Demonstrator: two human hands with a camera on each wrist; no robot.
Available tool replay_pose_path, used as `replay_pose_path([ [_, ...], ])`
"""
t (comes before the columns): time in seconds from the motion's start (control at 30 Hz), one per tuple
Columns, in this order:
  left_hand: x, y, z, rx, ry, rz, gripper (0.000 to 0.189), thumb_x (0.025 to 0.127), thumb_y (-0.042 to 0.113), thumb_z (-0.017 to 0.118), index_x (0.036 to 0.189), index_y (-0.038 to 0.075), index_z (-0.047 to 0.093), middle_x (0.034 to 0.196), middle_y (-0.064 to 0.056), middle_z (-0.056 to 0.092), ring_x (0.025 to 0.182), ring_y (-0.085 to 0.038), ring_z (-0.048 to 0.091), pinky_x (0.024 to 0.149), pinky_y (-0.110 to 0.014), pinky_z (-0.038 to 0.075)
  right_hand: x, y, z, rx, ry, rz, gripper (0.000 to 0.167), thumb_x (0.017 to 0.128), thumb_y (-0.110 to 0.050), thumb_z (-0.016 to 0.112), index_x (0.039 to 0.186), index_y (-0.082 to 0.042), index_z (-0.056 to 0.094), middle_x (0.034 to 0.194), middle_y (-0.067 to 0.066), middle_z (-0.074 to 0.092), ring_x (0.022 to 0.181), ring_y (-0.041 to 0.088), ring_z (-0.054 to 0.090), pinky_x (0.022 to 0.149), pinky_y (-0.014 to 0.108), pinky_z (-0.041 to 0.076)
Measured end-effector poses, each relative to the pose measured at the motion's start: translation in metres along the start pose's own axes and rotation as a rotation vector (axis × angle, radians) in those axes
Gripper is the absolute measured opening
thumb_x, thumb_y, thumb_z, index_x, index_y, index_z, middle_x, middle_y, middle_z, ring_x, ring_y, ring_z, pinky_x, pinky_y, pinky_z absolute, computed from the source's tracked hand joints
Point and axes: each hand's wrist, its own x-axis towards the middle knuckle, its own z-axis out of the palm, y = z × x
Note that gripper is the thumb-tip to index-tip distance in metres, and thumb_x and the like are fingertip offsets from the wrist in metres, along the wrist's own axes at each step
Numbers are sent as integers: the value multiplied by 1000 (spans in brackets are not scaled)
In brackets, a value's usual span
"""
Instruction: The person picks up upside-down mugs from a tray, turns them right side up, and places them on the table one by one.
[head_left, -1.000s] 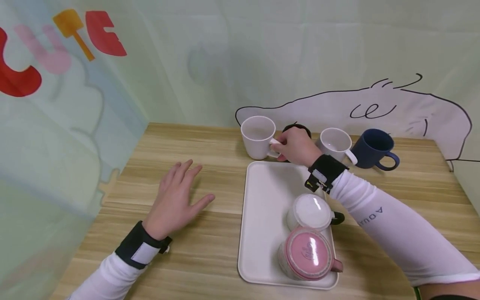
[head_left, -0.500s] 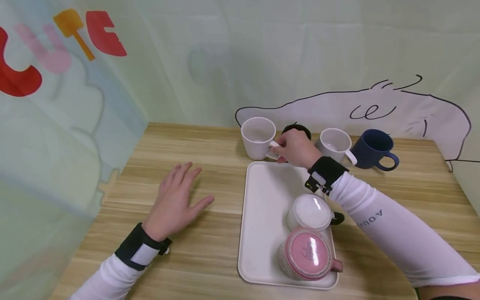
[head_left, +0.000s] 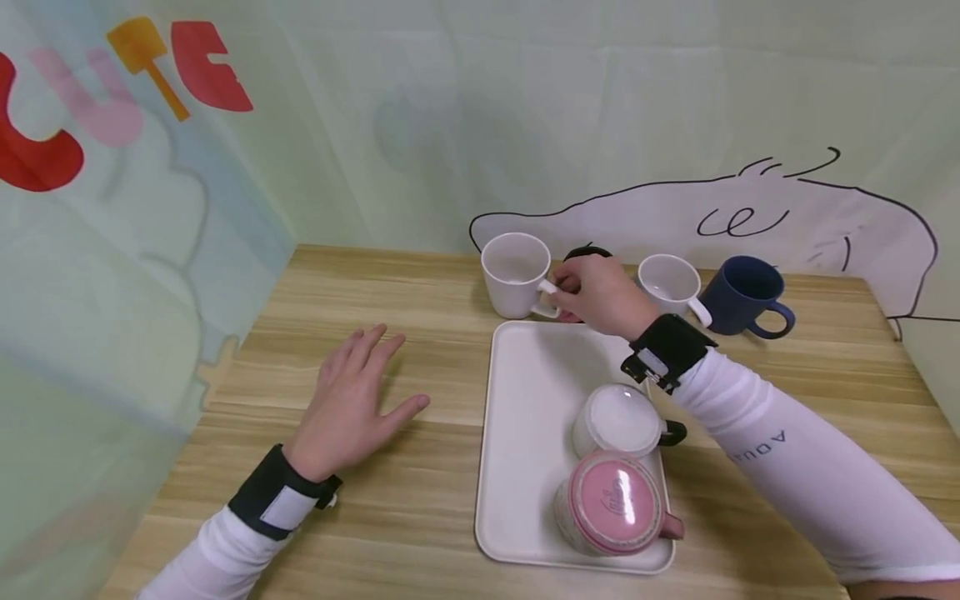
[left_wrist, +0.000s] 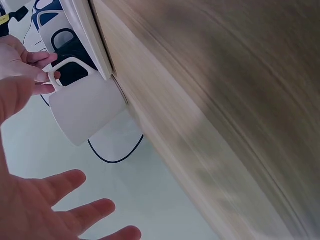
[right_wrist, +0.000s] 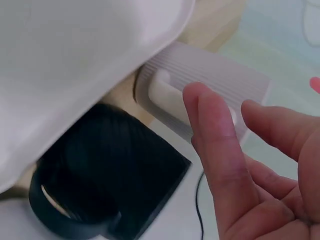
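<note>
- White, smooth-looking mug (head_left: 504, 287), upright at upper centre of the frame, standing just behind a pale tray (head_left: 517, 467) on the wood-grain worktop (head_left: 420, 533).
- Right hand (head_left: 603, 292): its fingertips are at that mug's handle (right_wrist: 170, 99). The right wrist view shows thumb and forefinger apart, so I cannot tell whether they pinch it.
- Left hand (head_left: 351, 398), left of centre: holding nothing, fingers spread, well apart from the mugs.
- Progress, as a judgement: partway through. Two mugs are on the tray, seemingly base up: a black-handled mug (head_left: 621, 419) with a white body and, below it in the frame, a pink mug (head_left: 617, 504).
- Four mugs are off the tray, upright in a row: the one at the right hand, a black mug (right_wrist: 110, 165) partly hidden by that hand, a second white mug (head_left: 670, 282) and, furthest right, a navy mug (head_left: 738, 300).
- Writing: "CUTE" in red, pink and orange on the backdrop (head_left: 390, 192), upper left. The right sleeve (head_left: 787, 467) has dark letters, perhaps "AQU", the rest unclear. The pink base bears a stamp too small to read. No brand is certain.
</note>
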Motion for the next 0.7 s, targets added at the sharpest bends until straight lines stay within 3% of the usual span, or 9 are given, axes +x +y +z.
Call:
replay_pose_path([
  [0.17,0,0,1,14,0,16,87,93,53,78,158,5,45,163,-29,35,149,-56,29,115,-76,23,-15,0,-10,-76,31,-44,41,100,-10,75,136,5,64,118,21,73,95,30,76,80,37,63],
  [0.33,2,-1,1,23,9,36,88,92,54,78,158,7,45,163,-29,35,149,-57,28,115,-77,23,-33,3,-21,-146,50,-76,45,101,-17,74,140,3,64,127,21,71,105,33,72,90,47,60],
  [0.53,6,1,-1,32,-6,41,87,92,54,78,158,7,46,164,-28,35,150,-56,27,115,-77,23,-59,12,-35,-188,82,-123,45,102,-21,75,140,2,65,125,18,73,100,28,72,84,46,63],
  [0.7,8,2,-3,42,-24,33,86,93,55,77,158,6,47,164,-27,35,151,-55,26,114,-78,23,-82,22,-45,-223,113,-176,43,101,-22,76,137,-1,67,123,14,73,105,27,73,87,48,62],
])
